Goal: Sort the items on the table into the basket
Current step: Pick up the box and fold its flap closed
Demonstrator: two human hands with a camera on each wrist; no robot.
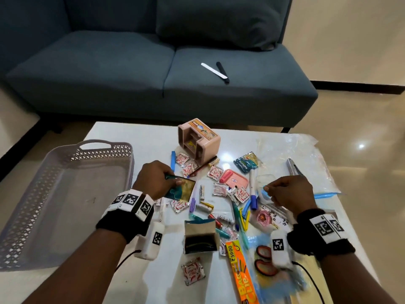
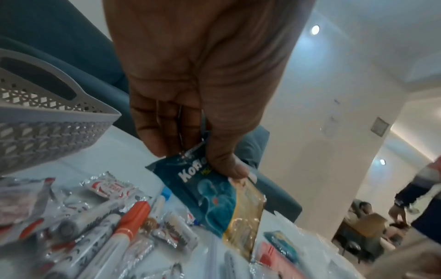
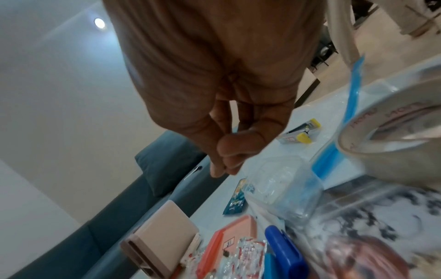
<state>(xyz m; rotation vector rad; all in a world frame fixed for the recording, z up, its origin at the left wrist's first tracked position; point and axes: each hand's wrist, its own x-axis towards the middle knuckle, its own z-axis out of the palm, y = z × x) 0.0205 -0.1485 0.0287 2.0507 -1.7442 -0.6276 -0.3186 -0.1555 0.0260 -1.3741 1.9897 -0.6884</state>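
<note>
My left hand [image 1: 175,179] pinches a teal and gold sachet [image 1: 182,189] by its top edge, just right of the grey lattice basket [image 1: 131,163]. In the left wrist view the thumb and fingers [image 2: 203,164] clamp the sachet [image 2: 210,198], which hangs tilted above the clutter beside the basket [image 2: 47,122]. The basket looks empty. My right hand [image 1: 268,189] hovers over the right side of the pile with fingers curled. In the right wrist view its thumb presses the fingertips [image 3: 224,168] with nothing seen between them, above a clear plastic box [image 3: 286,186].
The white table [image 1: 122,137] carries a pink organiser [image 1: 198,139], a pink case [image 1: 233,178], several sachets, pens and batteries, an open foil pouch [image 1: 200,235], an orange bag-clip pack [image 1: 241,270] and clear zip bags [image 1: 306,154]. A blue sofa [image 1: 109,73] stands behind.
</note>
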